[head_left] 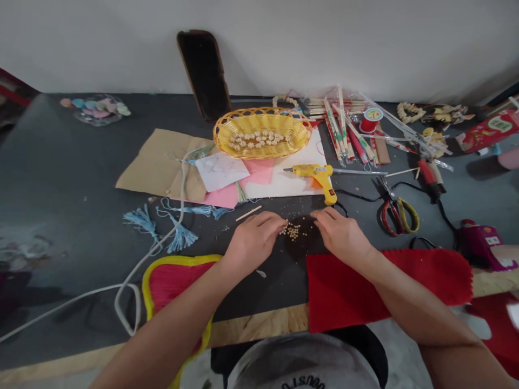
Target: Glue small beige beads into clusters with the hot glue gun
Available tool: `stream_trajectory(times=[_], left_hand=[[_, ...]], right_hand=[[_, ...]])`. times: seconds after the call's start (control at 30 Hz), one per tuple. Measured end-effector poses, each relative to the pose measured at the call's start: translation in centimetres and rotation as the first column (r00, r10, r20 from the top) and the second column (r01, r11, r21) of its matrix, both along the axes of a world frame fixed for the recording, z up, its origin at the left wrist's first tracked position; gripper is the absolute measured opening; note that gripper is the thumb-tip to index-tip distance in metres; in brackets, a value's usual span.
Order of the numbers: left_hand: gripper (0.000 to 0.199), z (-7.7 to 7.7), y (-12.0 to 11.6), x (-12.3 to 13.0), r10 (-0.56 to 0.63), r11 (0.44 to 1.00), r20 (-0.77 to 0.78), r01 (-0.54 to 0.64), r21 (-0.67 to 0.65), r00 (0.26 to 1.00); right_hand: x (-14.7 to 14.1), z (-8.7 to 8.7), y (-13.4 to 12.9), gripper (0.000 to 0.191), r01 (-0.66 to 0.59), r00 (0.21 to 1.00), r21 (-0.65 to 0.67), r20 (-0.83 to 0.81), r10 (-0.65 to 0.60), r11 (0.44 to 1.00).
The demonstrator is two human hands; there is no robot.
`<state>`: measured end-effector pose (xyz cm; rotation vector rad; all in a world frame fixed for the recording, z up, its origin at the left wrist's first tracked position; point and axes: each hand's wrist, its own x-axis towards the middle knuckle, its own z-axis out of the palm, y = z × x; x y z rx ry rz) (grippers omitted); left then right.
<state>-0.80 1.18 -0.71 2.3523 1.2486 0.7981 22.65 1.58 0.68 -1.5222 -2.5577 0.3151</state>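
Flanking loose pale beads, left hand and right hand lie open, empty

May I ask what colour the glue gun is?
The glue gun is yellow, and it shows best in the head view.

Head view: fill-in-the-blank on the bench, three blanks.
Of the left hand and right hand, the ____ one lies nearer the pale blue thread tassels. The steel scissors have one red and one ____ handle. The woven yellow oval basket holds small pale ____.

Missing words: left; yellow; beads.
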Motion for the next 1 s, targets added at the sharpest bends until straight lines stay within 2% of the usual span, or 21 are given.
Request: stream_trajectory(times=[0.2, 0.33, 0.4, 0.47, 0.5, 0.57, 0.63, 0.7, 0.77, 1.0], left_hand=[[0.031, 1.1, -0.2, 0.0, 0.049, 0.997, 0.18, -0.036, -0.073, 0.982], [0.024, 1.7, -0.4, 0.2, 0.156, 0.984, 0.286, -0.122, -0.132, 0.945], [0.019, 1.8, -0.5, 0.3, 0.226, 0.963, 0.358, -0.153, -0.221, 0.906], [0.015, 1.9, -0.8, 0.6, 0.302, 0.909, 0.46, -0.107, -0.402, 0.835], [0.015, 1.9, -0.9, 0.7, 0.345, 0.86, 0.509, -0.048, -0.509, 0.788], [0.017, 2.1, -1.3, 1.2, 0.439, 0.704, 0.56, 0.118, -0.7, 0.703], [0.023, 2.4, -1.8, 1.7, 0.515, 0.539, 0.543, 0.242, -0.807, 0.663], [0.026, 2.5, -2.1, 2.1, 0.564, 0.444, 0.531, 0.31, -0.841, 0.633], [0.025, 2.6, -2.3, 2.3, 0.591, 0.413, 0.533, 0.339, -0.845, 0.606], [0.022, 2.3, -2.0, 2.2, 0.638, 0.437, 0.562, 0.353, -0.827, 0.527]], right_hand=[[-0.9, -0.6, 0.4, 0.024, -0.025, 0.999, 0.077, -0.034, 0.028, 0.997], [-1.7, -0.6, 0.7, 0.023, -0.031, 1.0, 0.084, 0.01, 0.03, 0.996], [-1.9, -0.5, 0.7, 0.022, -0.022, 1.0, 0.084, 0.007, 0.021, 0.996], [-1.9, -0.2, 0.5, 0.022, -0.01, 0.995, 0.103, -0.097, 0.02, 0.995], [-1.9, -0.1, 0.4, 0.022, -0.004, 0.982, 0.12, -0.185, 0.026, 0.993], [-1.9, 0.1, -0.1, 0.02, -0.018, 0.928, 0.16, -0.365, 0.076, 0.987], [-1.9, 0.2, -0.6, 0.018, -0.067, 0.869, 0.2, -0.47, 0.155, 0.977], [-2.1, 0.2, -1.0, 0.017, -0.12, 0.838, 0.232, -0.498, 0.224, 0.965], [-2.3, 0.0, -1.2, 0.017, -0.143, 0.83, 0.262, -0.494, 0.26, 0.954], [-2.6, -0.1, -1.2, 0.018, -0.184, 0.798, 0.318, -0.504, 0.331, 0.93]])
